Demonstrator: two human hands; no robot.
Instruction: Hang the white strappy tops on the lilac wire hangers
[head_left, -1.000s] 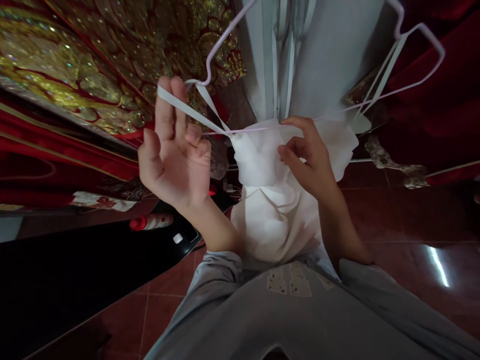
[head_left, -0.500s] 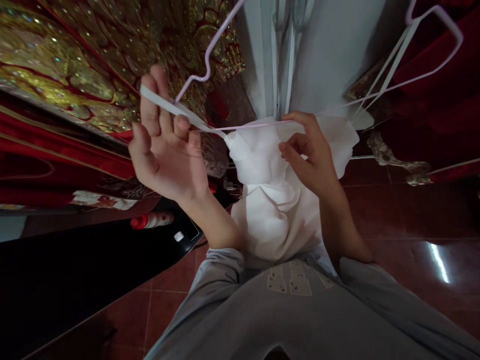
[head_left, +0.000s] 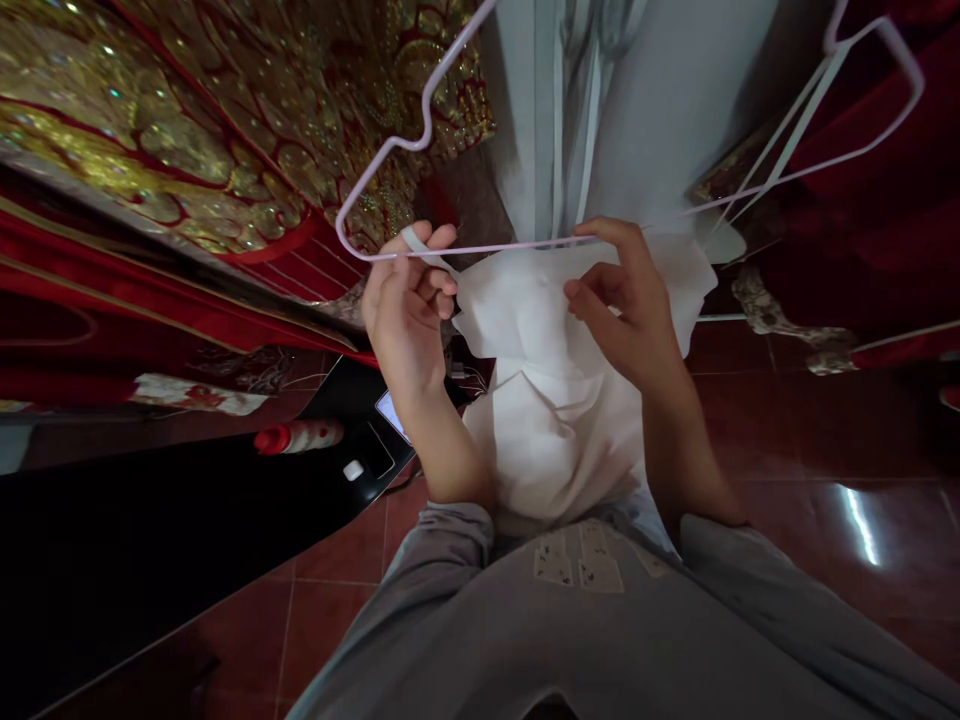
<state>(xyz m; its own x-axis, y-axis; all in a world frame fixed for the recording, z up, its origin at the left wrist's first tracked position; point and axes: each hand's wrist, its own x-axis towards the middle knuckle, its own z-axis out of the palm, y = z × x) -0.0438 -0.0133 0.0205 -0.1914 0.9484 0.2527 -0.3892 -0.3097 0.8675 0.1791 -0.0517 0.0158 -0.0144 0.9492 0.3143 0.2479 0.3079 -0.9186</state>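
A pale pink clothes hanger (head_left: 499, 248) stretches across the view, its bottom bar running in front of me. From it on the right hangs a looped white strap, and a white garment (head_left: 529, 310) drapes below the bar. My left hand (head_left: 409, 325) is at the hanger's left end, fingers curled, with another white strap (head_left: 417, 242) of the garment looped over them. The bar passes by these fingers. My right hand (head_left: 626, 310) has its index finger on the middle of the bar, with the thumb and other fingers bent over the white cloth.
Gold-sequinned red garments (head_left: 210, 130) hang on the left, and dark red ones (head_left: 892, 230) on the right. A black table (head_left: 187, 520) at left carries a red-capped bottle (head_left: 300, 437), a phone (head_left: 375, 450) and a small white case (head_left: 353, 470). Grey-white cloth (head_left: 675, 100) hangs ahead.
My left hand has moved right and down, and its spread fingers have curled. The strap they stretched out left is now shorter and close to the hanger's corner. My right hand has barely moved.
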